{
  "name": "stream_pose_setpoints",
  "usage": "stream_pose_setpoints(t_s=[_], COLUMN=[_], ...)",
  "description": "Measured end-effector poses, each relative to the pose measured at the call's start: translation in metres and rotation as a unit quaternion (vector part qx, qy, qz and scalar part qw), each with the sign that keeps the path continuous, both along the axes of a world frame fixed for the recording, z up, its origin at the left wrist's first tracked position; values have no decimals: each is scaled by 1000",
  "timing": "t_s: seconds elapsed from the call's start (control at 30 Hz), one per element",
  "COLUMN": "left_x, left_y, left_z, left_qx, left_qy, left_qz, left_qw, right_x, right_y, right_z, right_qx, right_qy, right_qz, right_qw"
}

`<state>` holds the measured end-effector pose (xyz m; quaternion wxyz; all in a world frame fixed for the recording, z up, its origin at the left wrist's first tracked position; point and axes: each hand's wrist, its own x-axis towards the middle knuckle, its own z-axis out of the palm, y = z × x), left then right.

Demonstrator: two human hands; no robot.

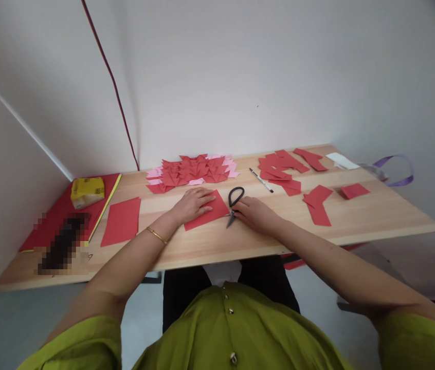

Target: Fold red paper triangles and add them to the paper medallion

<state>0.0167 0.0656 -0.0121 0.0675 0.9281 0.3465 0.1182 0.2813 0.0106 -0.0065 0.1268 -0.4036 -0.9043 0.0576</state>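
Note:
A piece of red paper lies on the table in front of me. My left hand rests flat on it, fingers stretched out and pressing its left part. A pair of scissors with black loop handles is at the paper's right edge, blades pointing down toward me. My right hand is closed around the scissors near the pivot; its fingers partly hide them.
Folded red and pink paper pieces cluster at the back. To the right are a pen, red paper pieces and a white item. At left lie red sheets, a yellow packet and a blurred-out dark object.

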Motion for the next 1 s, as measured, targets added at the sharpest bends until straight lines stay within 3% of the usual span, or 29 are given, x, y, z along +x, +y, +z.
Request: stream_pose_setpoints(t_s=[0.6, 1.0], left_x=[-2, -2], left_y=[3, 3], left_z=[-9, -10], left_qx=[51, 46], left_qy=[-14, -17], left_qz=[-7, -9], left_qw=[999, 999], right_x=[-15, -24], right_y=[-15, -21], right_z=[-6, -6], right_qx=[61, 67], right_qy=[12, 2], right_qz=[-2, -12], right_qw=[998, 998])
